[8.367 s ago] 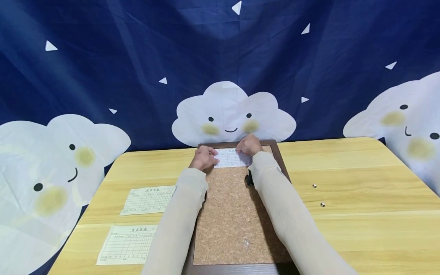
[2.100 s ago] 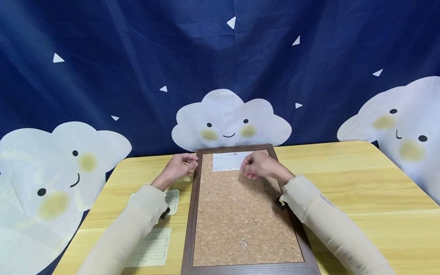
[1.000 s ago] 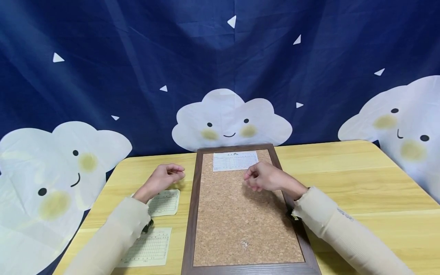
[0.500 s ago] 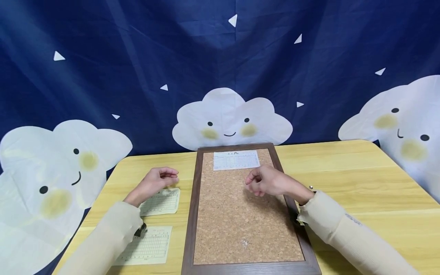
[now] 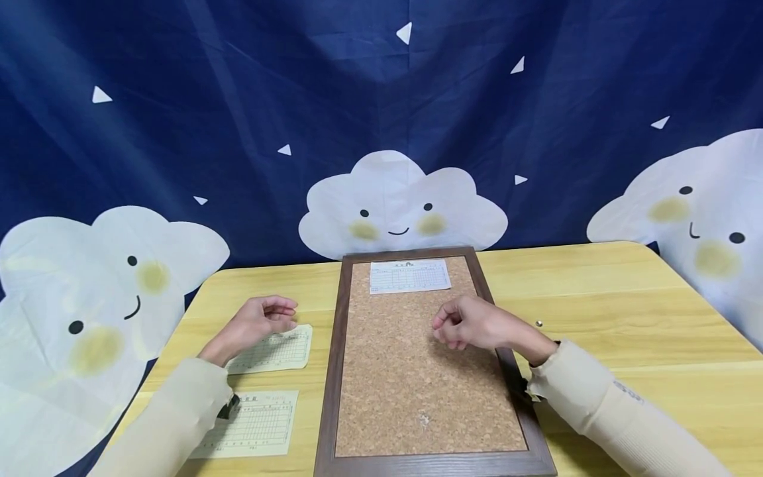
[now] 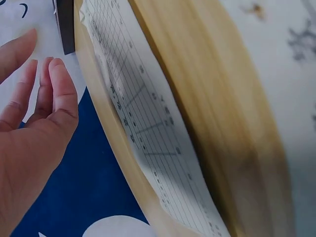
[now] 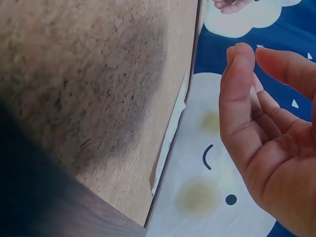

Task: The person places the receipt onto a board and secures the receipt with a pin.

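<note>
My left hand (image 5: 253, 324) hovers with loosely bent fingers over a printed paper form (image 5: 277, 351) on the table. The left wrist view shows nothing between its fingers. A second form (image 5: 256, 430) lies nearer me, partly hidden by my sleeve. Above the middle of the framed corkboard (image 5: 417, 391) hangs my right hand (image 5: 477, 324), fingers loosely curled. In the right wrist view a small gap separates its thumb and fingertips, with nothing in it. A third form (image 5: 410, 277) lies at the board's top. A small dark spot marks its upper edge, perhaps a tack.
A small silver tack (image 5: 539, 323) sits on the wooden table (image 5: 644, 318) right of the board. My right sleeve covers part of the table there. Behind the table hangs a blue cloth (image 5: 256, 79) with cloud faces.
Both hands earlier touched the form at the board's top. The left hand has since drawn left and back over the loose form; the right has withdrawn down and right. The top form stays in place.
</note>
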Demonstrator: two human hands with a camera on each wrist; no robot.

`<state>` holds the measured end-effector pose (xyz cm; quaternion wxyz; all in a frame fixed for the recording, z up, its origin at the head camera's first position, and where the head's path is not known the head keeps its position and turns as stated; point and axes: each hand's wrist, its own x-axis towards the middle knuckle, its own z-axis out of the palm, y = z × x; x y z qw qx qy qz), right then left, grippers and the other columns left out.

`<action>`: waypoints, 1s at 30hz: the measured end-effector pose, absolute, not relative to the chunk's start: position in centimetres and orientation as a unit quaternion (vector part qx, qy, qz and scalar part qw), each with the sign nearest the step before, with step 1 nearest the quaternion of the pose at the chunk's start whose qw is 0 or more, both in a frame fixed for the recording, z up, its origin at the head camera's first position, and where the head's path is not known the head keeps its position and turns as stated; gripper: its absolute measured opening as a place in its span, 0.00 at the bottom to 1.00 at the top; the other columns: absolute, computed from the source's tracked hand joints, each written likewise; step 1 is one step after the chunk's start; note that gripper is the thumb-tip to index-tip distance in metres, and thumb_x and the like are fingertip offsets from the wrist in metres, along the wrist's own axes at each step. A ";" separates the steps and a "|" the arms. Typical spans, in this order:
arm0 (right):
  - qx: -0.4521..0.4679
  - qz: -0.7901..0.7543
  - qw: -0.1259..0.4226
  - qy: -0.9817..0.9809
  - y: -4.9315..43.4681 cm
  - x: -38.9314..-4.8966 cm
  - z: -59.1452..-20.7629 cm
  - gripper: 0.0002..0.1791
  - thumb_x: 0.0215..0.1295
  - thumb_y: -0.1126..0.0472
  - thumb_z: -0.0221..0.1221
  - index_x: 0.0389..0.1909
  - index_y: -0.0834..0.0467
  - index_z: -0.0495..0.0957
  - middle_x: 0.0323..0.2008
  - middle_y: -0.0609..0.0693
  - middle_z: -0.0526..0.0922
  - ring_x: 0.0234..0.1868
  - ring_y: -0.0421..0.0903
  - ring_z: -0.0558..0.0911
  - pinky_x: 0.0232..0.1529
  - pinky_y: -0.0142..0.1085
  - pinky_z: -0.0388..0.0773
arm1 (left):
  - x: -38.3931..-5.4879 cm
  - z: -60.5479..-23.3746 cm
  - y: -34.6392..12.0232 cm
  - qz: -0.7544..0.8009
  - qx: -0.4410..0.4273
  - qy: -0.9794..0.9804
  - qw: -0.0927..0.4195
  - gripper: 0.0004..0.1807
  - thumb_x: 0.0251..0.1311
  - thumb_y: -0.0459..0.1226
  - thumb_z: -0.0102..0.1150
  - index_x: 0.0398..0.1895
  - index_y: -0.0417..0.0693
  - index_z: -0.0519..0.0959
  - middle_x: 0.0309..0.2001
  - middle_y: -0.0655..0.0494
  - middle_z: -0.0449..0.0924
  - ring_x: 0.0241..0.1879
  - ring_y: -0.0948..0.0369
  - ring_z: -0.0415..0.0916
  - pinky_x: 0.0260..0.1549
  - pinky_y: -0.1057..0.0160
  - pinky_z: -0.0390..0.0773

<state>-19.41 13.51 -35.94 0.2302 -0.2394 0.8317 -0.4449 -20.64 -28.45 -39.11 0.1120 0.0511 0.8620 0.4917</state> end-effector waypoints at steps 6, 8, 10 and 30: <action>-0.245 -0.452 0.233 0.825 13.7 -19.1 -36.0 0.06 0.62 0.74 0.54 0.38 0.67 0.79 0.28 0.53 0.81 0.27 0.43 0.78 0.31 0.37 0.80 | -20.4 -39.1 -28.9 0.502 0.046 0.856 0.116 0.27 0.59 0.28 0.67 0.60 0.25 0.71 0.53 0.32 0.77 0.46 0.55 0.78 0.41 0.68 0.80; -0.247 -0.453 0.233 0.824 13.7 -18.9 -36.0 0.07 0.61 0.74 0.54 0.38 0.68 0.78 0.28 0.53 0.81 0.27 0.43 0.78 0.30 0.36 0.81 | -20.3 -39.2 -29.1 0.506 0.045 0.854 0.116 0.27 0.59 0.28 0.67 0.60 0.24 0.71 0.53 0.32 0.77 0.46 0.56 0.79 0.41 0.68 0.80; -0.248 -0.452 0.232 0.824 13.8 -18.8 -36.0 0.07 0.61 0.75 0.53 0.38 0.67 0.78 0.28 0.52 0.82 0.27 0.43 0.78 0.30 0.36 0.81 | -20.2 -39.2 -29.3 0.507 0.045 0.853 0.115 0.28 0.59 0.28 0.68 0.60 0.24 0.71 0.53 0.32 0.78 0.45 0.56 0.79 0.41 0.68 0.80; -0.240 -0.470 0.238 0.815 14.5 -17.6 -36.3 0.05 0.62 0.73 0.56 0.37 0.66 0.79 0.27 0.53 0.82 0.27 0.43 0.79 0.29 0.36 0.80 | -18.6 -39.4 -31.8 0.517 0.015 0.846 0.126 0.29 0.60 0.30 0.67 0.63 0.26 0.69 0.54 0.35 0.76 0.44 0.59 0.79 0.41 0.60 0.82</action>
